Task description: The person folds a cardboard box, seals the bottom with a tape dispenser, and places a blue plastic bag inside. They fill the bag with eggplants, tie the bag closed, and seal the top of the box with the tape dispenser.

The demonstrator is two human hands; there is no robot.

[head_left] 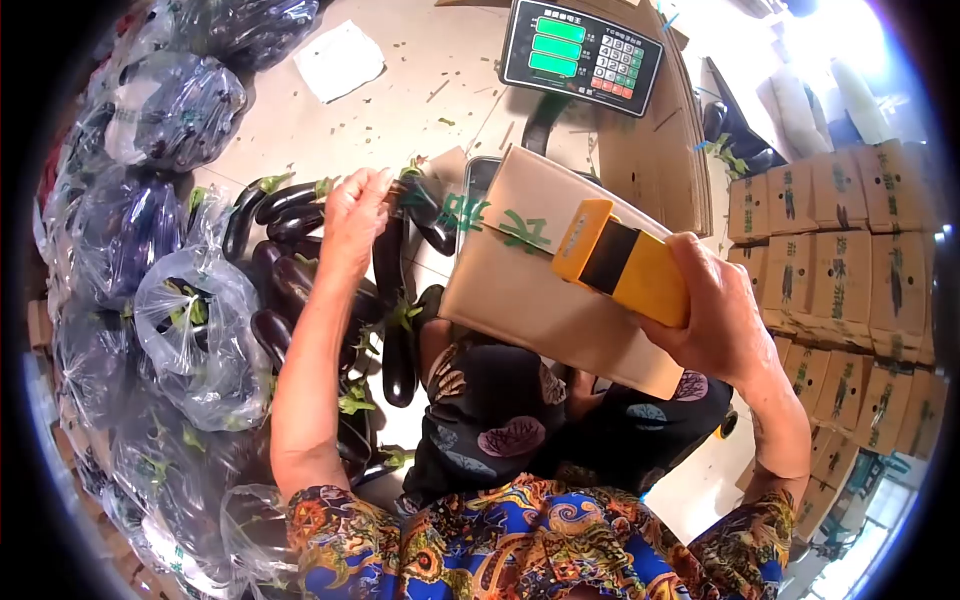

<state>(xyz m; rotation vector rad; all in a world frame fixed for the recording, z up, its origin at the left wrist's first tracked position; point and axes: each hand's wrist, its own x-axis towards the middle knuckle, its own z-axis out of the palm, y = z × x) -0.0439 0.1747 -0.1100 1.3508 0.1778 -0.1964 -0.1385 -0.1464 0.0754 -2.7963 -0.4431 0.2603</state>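
My right hand (715, 310) grips a yellow tape dispenser (640, 270) with a dark band, held over the right side of a cardboard box (535, 300). From the dispenser, a strip of clear tape (467, 212) with green printed characters runs left across the box and past its edge. My left hand (358, 212) is closed in a pinch at the strip's far end, off the box's left side. The box stands tilted in front of my knees, over a scale platform (480, 178) that it mostly hides. Loose eggplants (393, 345) lie below and beside my left hand.
A scale display (582, 52) with green screens stands ahead, next to a flattened carton (660, 150). Clear bags of eggplants (185, 320) line the left side. Stacked printed cartons (835, 235) rise at the right. White paper (340, 62) and scraps lie on the floor.
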